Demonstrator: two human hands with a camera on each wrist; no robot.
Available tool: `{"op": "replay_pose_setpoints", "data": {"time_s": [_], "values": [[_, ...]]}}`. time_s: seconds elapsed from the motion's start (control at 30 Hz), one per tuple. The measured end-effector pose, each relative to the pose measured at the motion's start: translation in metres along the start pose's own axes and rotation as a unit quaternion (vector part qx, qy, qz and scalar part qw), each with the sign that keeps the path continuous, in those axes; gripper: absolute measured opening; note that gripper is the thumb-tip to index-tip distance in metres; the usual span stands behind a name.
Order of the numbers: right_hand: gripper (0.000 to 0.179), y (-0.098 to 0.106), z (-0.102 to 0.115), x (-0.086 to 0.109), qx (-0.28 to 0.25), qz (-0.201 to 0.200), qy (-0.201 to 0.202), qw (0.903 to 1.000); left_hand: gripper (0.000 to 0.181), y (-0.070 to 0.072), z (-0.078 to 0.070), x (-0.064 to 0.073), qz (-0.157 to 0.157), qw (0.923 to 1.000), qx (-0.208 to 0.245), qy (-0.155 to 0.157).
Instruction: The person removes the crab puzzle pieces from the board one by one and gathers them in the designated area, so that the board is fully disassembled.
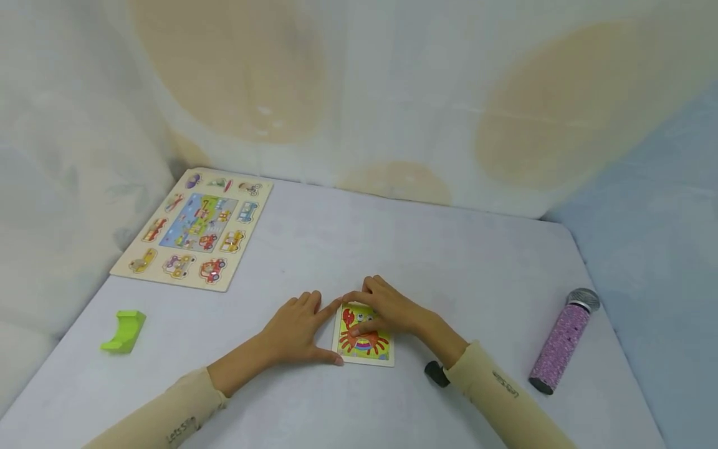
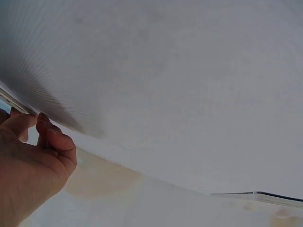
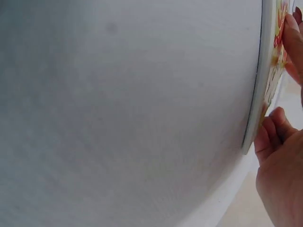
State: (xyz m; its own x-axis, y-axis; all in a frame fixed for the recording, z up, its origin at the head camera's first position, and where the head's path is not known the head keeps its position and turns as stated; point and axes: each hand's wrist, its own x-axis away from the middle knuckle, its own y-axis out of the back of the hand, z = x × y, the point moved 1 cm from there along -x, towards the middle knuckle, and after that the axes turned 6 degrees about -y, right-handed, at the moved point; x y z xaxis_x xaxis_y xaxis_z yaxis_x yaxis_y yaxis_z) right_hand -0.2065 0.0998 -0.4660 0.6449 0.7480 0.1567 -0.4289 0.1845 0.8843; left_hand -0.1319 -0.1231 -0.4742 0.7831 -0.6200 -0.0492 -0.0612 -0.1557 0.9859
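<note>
A small crab puzzle board (image 1: 367,361), with a pale frame and a red crab on yellow-green, lies flat on the table before me. My left hand (image 1: 294,330) is at its left side, thumb at the lower left corner and straight index finger reaching the upper left one. From the right, my right hand (image 1: 392,308) holds the board, its thumb over the crab and its fingers bent at the top edge. In the right wrist view the board's edge (image 3: 255,94) is seen side-on beside the right hand (image 3: 284,165). The left wrist view shows the left hand (image 2: 38,165) with several fingers curled.
A larger wooden vehicle puzzle (image 1: 241,265) lies at the back left. In front of it is a green curved block (image 1: 128,330). A glittery pink microphone (image 1: 562,346) lies at the right. Partly behind the right sleeve is a small black object (image 1: 435,373). Fabric walls (image 1: 392,93) enclose the table.
</note>
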Motion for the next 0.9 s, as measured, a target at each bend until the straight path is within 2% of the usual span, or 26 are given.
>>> {"op": "replay_pose_setpoints", "data": {"time_s": [0.13, 0.33, 0.47, 0.6, 0.77, 0.9], "values": [[0.06, 0.001, -0.003, -0.004, -0.025, 0.018, -0.012, 0.9995, 0.109, -0.003, -0.001, 0.002, 0.004, 1.0, -0.004, 0.005], [0.044, 0.008, -0.004, -0.012, -0.068, 0.045, -0.025, 0.9964, 0.099, -0.002, -0.009, 0.013, -0.012, 0.9997, -0.021, 0.006], [0.033, 0.01, -0.004, -0.017, -0.099, 0.04, -0.02, 0.9941, 0.09, -0.001, -0.021, 0.023, -0.021, 0.9994, -0.027, 0.0], [0.03, 0.009, -0.003, -0.018, -0.122, 0.024, -0.023, 0.9919, 0.085, -0.003, -0.028, 0.028, -0.031, 0.9988, -0.038, -0.011], [0.03, 0.009, -0.002, -0.017, -0.126, 0.013, -0.013, 0.9919, 0.079, -0.001, -0.036, 0.028, -0.029, 0.9983, -0.045, -0.024], [0.03, 0.01, -0.003, -0.018, -0.12, 0.012, -0.013, 0.9926, 0.071, 0.0, -0.046, 0.021, -0.019, 0.9973, -0.053, -0.047]]}}
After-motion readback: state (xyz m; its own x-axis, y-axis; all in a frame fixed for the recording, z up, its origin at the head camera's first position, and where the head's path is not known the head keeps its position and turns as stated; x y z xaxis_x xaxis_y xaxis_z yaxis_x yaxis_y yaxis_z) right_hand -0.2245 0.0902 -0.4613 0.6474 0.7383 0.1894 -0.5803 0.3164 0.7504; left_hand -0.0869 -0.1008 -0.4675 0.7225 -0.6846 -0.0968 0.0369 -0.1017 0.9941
